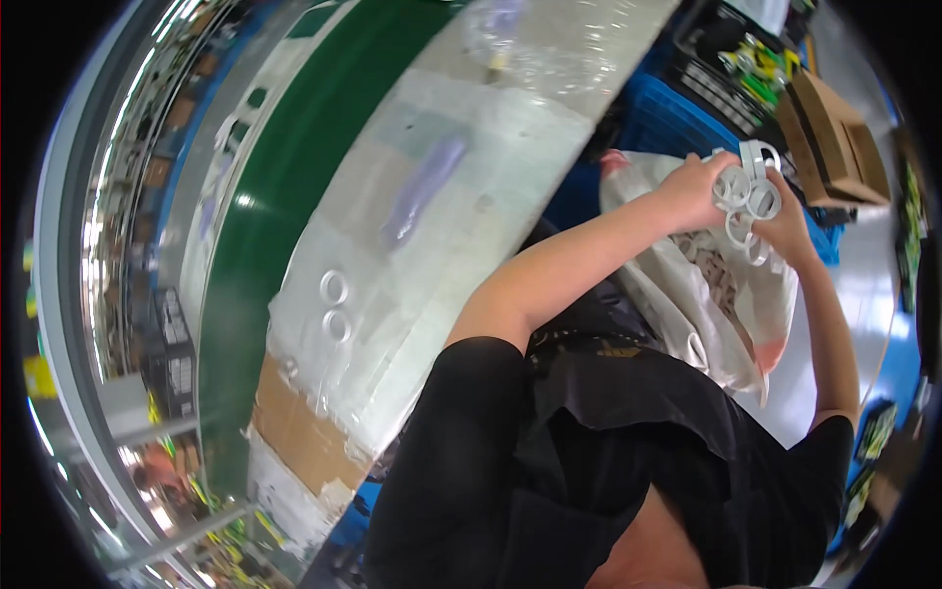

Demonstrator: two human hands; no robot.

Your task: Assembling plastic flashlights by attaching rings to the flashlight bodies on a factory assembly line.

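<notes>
The person's left hand (695,188) and right hand (788,234) hold a bunch of white rings (750,188) between them, the fingers of both curled against it from either side. The bunch is above the open mouth of a white sack (684,314), where pale pieces (716,277) show. Two more rings (336,310) lie side by side on the bench (471,211), well apart from the hands, near a purple strip (424,191).

You have room over the open white sack (679,309), but a brown box (819,142) stands ahead-right, and a blue crate (672,106) seems to block ahead-left
</notes>
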